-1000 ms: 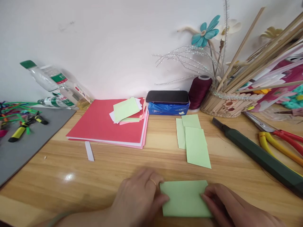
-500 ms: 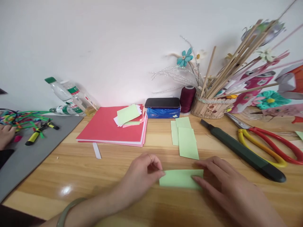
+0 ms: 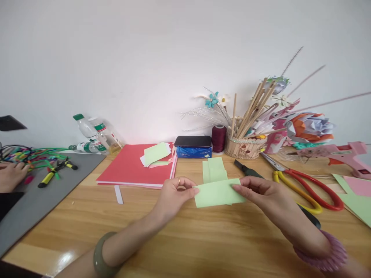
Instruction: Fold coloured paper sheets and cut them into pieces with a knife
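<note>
A light green paper rectangle (image 3: 217, 194) is held up between my two hands, its long side running left to right. My left hand (image 3: 176, 195) pinches its upper left corner between thumb and fingers. On the other side, my right hand (image 3: 265, 193) grips the upper right corner, thumb in front. Just behind lie several more green paper pieces (image 3: 220, 164), overlapping on the table and partly covered by the held one. A dark green-handled tool (image 3: 249, 170) lies partly under my right forearm.
Red-handled and yellow-handled scissors (image 3: 307, 189) lie at right, near a pink glue gun (image 3: 342, 154). Red paper sheets (image 3: 136, 170) carry small cut pieces (image 3: 156, 153). Behind stand a phone on a tissue pack (image 3: 193, 151), maroon thread (image 3: 219, 139) and a stick-filled basket (image 3: 242, 148). Another person's hand (image 3: 13, 175) is at far left.
The green paper has been raised off the table and tilted up toward me. My right hand has closed on its right corner. The camera view has shifted, showing more on the right.
</note>
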